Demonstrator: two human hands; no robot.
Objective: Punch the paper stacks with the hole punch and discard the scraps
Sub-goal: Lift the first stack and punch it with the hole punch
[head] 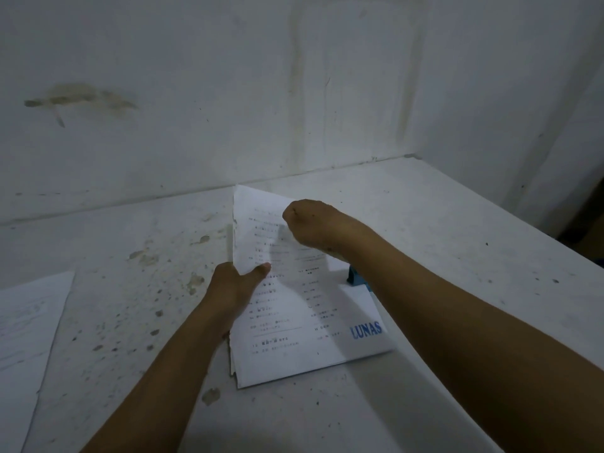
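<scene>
- Paper stack [294,322] lay on the bench [441,223], centre of view, near end flat, far end lifted off the surface.
- Left hand [233,282] pinched the stack's left edge about midway, thumb on top, fingers under. Grip was pressed together on the paper.
- Right hand [309,223] was fisted over the far upper part of the sheets; looked clenched on the top edge, but fingers were hidden, so I couldn't tell exactly how it held.
- Hole punch [358,279], blue, sat just beside the stack's right edge, mostly hidden under my right forearm and the paper.
- Handling, my read: thin stack, light, floppy. It bowed between my two grips, so one-point holds would let it sag and fan.
- Left edge looked ragged and uneven; sheets likely to slide on each other. Best hold was both edges, squared up before feeding the punch.
- Second pile of paper [29,322] lay at the left, well apart, untouched.
</scene>
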